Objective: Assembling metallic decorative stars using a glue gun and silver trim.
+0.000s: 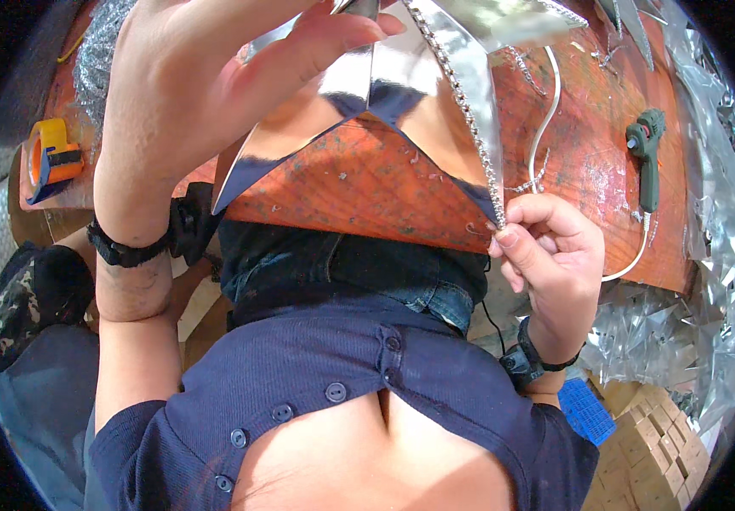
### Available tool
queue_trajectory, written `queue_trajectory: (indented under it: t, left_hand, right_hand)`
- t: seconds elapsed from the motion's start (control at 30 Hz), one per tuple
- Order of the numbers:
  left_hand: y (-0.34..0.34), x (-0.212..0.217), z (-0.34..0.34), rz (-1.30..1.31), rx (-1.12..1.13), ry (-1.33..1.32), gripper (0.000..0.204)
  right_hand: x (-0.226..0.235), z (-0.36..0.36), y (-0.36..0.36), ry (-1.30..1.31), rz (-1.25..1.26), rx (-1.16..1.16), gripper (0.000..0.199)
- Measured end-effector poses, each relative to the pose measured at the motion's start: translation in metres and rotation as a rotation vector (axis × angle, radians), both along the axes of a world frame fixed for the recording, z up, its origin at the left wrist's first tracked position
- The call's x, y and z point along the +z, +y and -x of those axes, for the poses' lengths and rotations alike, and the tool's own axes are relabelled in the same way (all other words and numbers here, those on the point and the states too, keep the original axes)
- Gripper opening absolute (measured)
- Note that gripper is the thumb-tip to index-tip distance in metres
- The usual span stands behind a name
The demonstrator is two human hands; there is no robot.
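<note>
Red table [342, 183] beneath. Right hand [550, 255] pinches beaded trim [461, 98] onto silver piece [406, 61] at near-right tip; keep flush. Left hand [205, 77]: grip cannot be determined.

left forearm [133, 294] upright, left grip [193, 68] high, partly cropped, fingers [320, 47] pointing right, right grip [559, 247] lower, thumb [531, 255] and index finger [546, 209] pinched

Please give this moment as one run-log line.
left hand: at shiny silver piece, grip unclear; right hand: pinching beaded trim's lower end; glue gun: on table
</note>
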State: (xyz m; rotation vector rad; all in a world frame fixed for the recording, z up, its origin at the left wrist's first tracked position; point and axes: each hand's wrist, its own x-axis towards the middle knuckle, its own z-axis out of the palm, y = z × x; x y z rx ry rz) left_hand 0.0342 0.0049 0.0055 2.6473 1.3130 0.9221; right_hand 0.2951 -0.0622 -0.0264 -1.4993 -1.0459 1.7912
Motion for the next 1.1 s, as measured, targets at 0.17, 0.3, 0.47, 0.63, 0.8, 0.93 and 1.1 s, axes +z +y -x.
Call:
queue_trajectory:
  t: [0.17, 0.3, 0.47, 0.63, 0.8, 0.93, 1.1]
  left_hand:
    - [-0.009, 0.017, -0.024, 0.337, 0.360, 0.007, 0.031]
    - [0.001, 0.000, 0.004, 0.098, 0.094, 0.057, 0.031]
    - [0.005, -0.004, 0.007, -0.107, -0.054, 0.068, 0.029]
    - [0.004, -0.005, 0.000, -0.008, -0.072, -0.126, 0.027]
    - [0.012, -0.013, 0.012, -0.059, -0.108, -0.044, 0.024]
    - [0.011, -0.012, 0.015, -0.138, -0.057, 0.080, 0.024]
    - [0.008, -0.013, 0.013, -0.113, -0.072, 0.029, 0.027]
  right_hand:
    - [-0.005, 0.003, -0.004, 0.013, -0.045, -0.056, 0.010]
    - [-0.006, 0.005, -0.005, 0.043, -0.057, -0.050, 0.010]
    - [-0.013, 0.004, -0.008, 0.128, -0.073, -0.062, 0.013]
    - [-0.019, -0.005, -0.006, 0.220, -0.116, 0.040, 0.017]
    - [-0.015, -0.006, -0.005, 0.297, -0.068, 0.099, 0.026]
    - [-0.014, -0.007, -0.004, 0.299, -0.071, 0.148, 0.032]
    - [-0.005, -0.002, 0.006, 0.247, 0.074, 0.120, 0.030]
